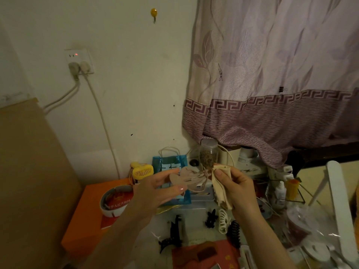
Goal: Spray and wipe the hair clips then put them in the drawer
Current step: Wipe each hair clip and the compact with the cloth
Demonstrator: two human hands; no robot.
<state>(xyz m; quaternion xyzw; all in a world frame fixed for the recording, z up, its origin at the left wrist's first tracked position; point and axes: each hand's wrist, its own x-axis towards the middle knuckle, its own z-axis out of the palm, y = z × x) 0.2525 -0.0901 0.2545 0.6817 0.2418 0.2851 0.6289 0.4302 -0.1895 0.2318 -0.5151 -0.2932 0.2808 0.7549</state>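
Head view, the only one. The person is holding a beige hair clip (186,178) up at chest level in the left hand (155,193), thumb under and fingers behind it, pinching it so its face is turning toward the other hand. The right hand (236,188) is gripping a folded cream cloth (221,183), bunched between thumb and fingers, its top edge sitting just beside the clip's prongs; whether cloth and clip are actually touching is hard to tell in the dim light. Judging by that, the wipe step is underway on this one clip, lifted clear of the clutter so both sides can be reached.

Below the hands more clips are waiting on the tabletop (194,216): a white claw clip (223,220), a small black claw clip (210,219) just left of it, a long black banana clip (235,233) to its right, a tall black clip (175,230) and another black claw clip (168,242) near the front edge. They are lying loose and close together, probably staged for their turn.

No spray bottle or drawer can be identified for sure. An orange box (85,220) is sitting at left, a yellow handheld fan (140,171) and a blue gift bag (171,166) behind the hands, a purple curtain (272,94) hanging above.
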